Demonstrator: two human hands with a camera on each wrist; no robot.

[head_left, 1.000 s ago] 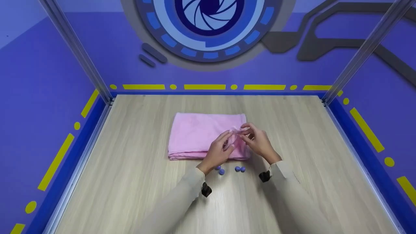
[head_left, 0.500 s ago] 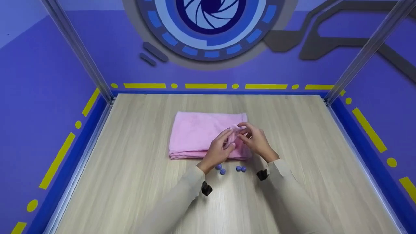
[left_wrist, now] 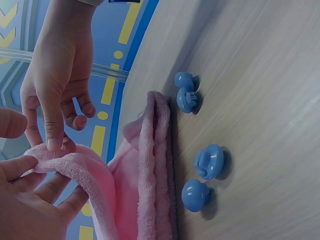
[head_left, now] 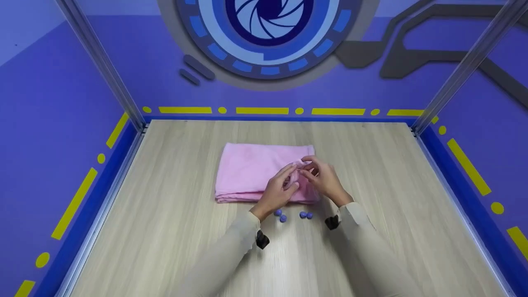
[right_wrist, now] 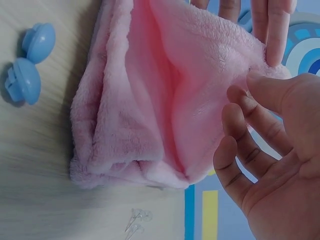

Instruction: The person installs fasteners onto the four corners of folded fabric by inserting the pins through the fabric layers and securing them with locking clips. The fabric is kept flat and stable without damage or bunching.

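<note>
Where the left hand [head_left: 275, 193] grips, cloth [head_left: 249, 169] hangs below.

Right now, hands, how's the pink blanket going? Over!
Left hand: at raised edge of blanket. Right hand: pinching something tiny there, maybe a pin. Blanket: folded, part lifted. Four blue pieces on table, not blocking.

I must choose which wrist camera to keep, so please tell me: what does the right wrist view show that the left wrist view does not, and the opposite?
Only the right wrist view: small clear pin-like pieces on the table, and part of the round wall emblem.

Only the left wrist view: a second pair of blue pieces, making four instead of two, and a pale post.

Both: the pink cloth, yellow wall marks, and the left hand and right hand at its raised edge.
</note>
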